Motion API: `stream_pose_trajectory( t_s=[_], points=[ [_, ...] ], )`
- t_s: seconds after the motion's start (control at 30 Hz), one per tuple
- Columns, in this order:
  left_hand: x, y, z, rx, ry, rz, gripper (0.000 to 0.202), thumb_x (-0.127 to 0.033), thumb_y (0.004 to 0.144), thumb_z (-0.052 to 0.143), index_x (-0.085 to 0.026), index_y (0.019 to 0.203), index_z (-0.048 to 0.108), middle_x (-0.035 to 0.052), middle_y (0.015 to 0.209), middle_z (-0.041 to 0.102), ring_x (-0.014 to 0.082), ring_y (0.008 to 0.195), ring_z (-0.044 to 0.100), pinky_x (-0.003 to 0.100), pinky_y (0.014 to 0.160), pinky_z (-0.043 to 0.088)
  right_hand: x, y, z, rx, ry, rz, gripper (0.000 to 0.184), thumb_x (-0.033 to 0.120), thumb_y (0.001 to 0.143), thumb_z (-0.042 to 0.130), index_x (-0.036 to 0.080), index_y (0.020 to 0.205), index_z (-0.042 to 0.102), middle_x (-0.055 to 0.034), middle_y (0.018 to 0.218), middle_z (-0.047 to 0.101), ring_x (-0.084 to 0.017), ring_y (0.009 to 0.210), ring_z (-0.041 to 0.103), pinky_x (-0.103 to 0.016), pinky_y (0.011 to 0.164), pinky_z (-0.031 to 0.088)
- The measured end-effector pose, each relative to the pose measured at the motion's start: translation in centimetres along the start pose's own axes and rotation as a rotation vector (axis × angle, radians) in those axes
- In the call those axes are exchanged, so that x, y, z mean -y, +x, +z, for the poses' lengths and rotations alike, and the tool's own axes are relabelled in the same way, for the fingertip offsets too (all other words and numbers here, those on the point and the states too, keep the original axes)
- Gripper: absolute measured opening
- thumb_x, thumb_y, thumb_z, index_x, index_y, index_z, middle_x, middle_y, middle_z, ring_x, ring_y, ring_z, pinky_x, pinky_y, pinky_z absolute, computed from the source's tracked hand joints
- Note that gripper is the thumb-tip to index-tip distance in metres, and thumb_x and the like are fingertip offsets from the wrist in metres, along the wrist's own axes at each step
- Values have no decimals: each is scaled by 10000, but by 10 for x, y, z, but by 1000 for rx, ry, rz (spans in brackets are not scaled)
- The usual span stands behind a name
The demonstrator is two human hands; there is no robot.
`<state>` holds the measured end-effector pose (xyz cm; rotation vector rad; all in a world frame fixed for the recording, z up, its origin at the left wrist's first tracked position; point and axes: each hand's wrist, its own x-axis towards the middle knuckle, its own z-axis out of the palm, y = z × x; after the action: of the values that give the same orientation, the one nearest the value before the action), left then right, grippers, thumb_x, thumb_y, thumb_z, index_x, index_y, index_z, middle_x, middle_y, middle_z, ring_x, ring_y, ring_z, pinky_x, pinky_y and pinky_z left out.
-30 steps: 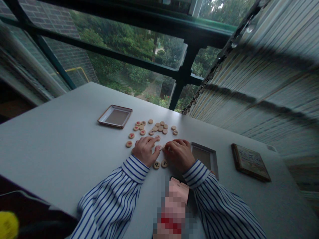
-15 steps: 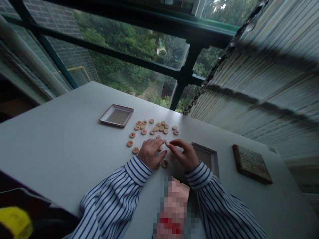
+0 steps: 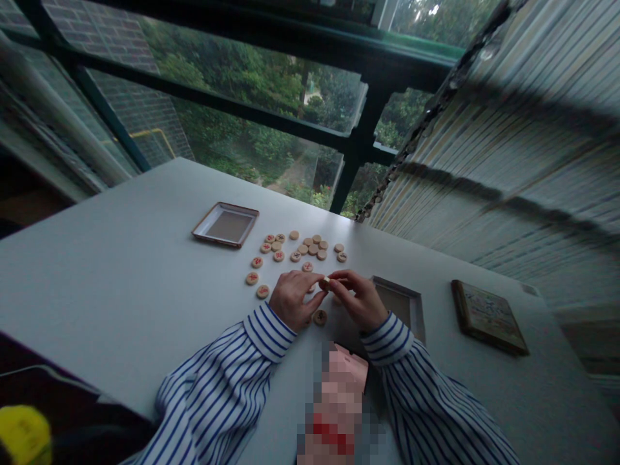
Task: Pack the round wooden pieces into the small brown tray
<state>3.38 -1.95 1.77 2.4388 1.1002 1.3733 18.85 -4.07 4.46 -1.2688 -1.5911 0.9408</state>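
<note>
Several round wooden chess pieces (image 3: 310,248) with red or dark characters lie scattered on the white table (image 3: 121,284). My right hand (image 3: 359,299) pinches one small wooden piece (image 3: 327,281) between thumb and fingers, lifted just off the table. My left hand (image 3: 293,298) is beside it, fingertips touching the same piece, its fingers curved over other pieces. One more piece (image 3: 320,317) lies just below the two hands.
A shallow tray (image 3: 225,225) sits at the back left of the pieces and another tray (image 3: 402,307) right of my right hand. A flat wooden box (image 3: 487,316) lies further right. A window is behind the table, blinds to the right.
Both hands lifted from lying over the pieces. My right hand has picked one piece up in a pinch and my left fingertips have come to meet it.
</note>
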Motion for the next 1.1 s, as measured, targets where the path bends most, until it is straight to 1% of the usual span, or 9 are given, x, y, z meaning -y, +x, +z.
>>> stream_pose_trajectory(
  t_s=[0.13, 0.27, 0.37, 0.53, 0.63, 0.73, 0.83, 0.93, 1.1],
  points=[
    [-2, 1, 0, -3, -25, -13, 188, -250, 729, 571, -173, 899, 582, 33, 792, 663, 166, 738, 581, 318, 703, 424, -4, 0, 0, 2, 8, 12, 168, 304, 786, 514, 158, 851, 565, -54, 779, 651, -153, 739, 619, -268, 668, 478],
    [-3, 0, 1, -3, -36, -44, 178, -255, 720, 576, -176, 879, 593, 32, 793, 662, 168, 734, 577, 319, 694, 426, -6, 0, -1, -36, -83, -13, 167, 300, 784, 512, 157, 824, 587, -37, 735, 632, -133, 681, 596, -246, 621, 461],
    [-3, 0, 1, 1, -42, -62, 173, -262, 714, 577, -175, 863, 598, 32, 778, 661, 168, 725, 577, 318, 693, 429, -5, 1, -2, -50, -120, -33, 168, 295, 784, 511, 153, 799, 601, -31, 716, 626, -125, 666, 580, -239, 616, 453],
    [-3, 0, -1, 2, -26, -77, 179, -280, 709, 579, -172, 850, 603, 37, 782, 659, 176, 745, 579, 323, 702, 432, -3, 1, -4, -75, -110, -30, 180, 303, 785, 508, 152, 796, 604, -37, 718, 641, -127, 666, 583, -250, 636, 454],
    [-3, 1, -2, 7, -20, -72, 181, -284, 705, 583, -171, 845, 603, 40, 794, 659, 181, 756, 580, 329, 705, 438, 0, 2, -6, -106, -107, -8, 207, 332, 787, 502, 150, 788, 600, -44, 708, 647, -136, 664, 589, -267, 646, 455],
    [-2, 1, -2, -2, -26, -59, 181, -281, 703, 581, -179, 852, 602, 43, 805, 661, 181, 760, 583, 332, 709, 444, 5, 3, -9, -101, -85, 8, 234, 361, 791, 491, 150, 799, 590, -55, 724, 654, -145, 683, 596, -282, 664, 460],
    [0, 1, -3, -35, -42, -61, 191, -283, 703, 583, -181, 863, 597, 48, 813, 663, 176, 766, 590, 326, 711, 451, 11, 4, -16, -100, -55, 13, 248, 379, 787, 493, 150, 812, 584, -62, 743, 660, -153, 710, 604, -289, 674, 465],
    [-1, 2, -4, -59, -51, -74, 191, -280, 700, 590, -174, 859, 593, 47, 791, 663, 171, 760, 595, 323, 710, 458, 17, 2, -26, -133, -28, 12, 250, 382, 773, 512, 146, 805, 587, -67, 751, 660, -159, 728, 609, -295, 690, 467],
    [-8, 6, -8, -46, -53, -103, 192, -278, 684, 605, -170, 842, 585, 42, 759, 652, 168, 731, 598, 332, 700, 467, 24, -7, -44, -167, -5, -20, 236, 368, 767, 528, 145, 810, 593, -64, 755, 658, -157, 737, 610, -307, 728, 464]
  ],
)
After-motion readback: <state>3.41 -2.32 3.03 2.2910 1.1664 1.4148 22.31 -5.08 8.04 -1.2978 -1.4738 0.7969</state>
